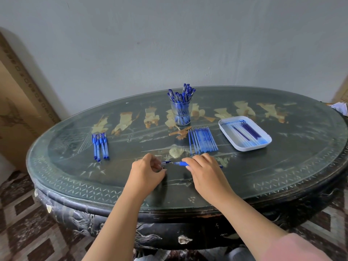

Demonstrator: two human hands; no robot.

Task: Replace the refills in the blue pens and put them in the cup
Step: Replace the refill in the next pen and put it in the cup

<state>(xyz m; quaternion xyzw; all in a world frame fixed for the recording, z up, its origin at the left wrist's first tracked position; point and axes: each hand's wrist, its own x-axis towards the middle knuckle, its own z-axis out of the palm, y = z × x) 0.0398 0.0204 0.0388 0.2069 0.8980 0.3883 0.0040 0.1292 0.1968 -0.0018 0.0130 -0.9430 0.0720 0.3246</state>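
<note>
My right hand (pixel 203 170) grips a blue pen (pixel 180 163) that lies level just above the table, its tip pointing left. My left hand (pixel 146 170) pinches a small blue piece (pixel 165 162) at that tip, likely the cap or the nose cone. A clear cup (pixel 181 113) at the back middle holds several blue pens. Several more blue pens (pixel 100 146) lie side by side at the left. A row of refills (pixel 202 141) lies just beyond my right hand.
A white tray (pixel 244 147) with several refills stands at the right. The oval dark table (pixel 282 166) has a glass top. A cardboard box (pixel 18 110) leans on the wall at left. Crumpled paper (pixel 339 108) lies at the far right edge.
</note>
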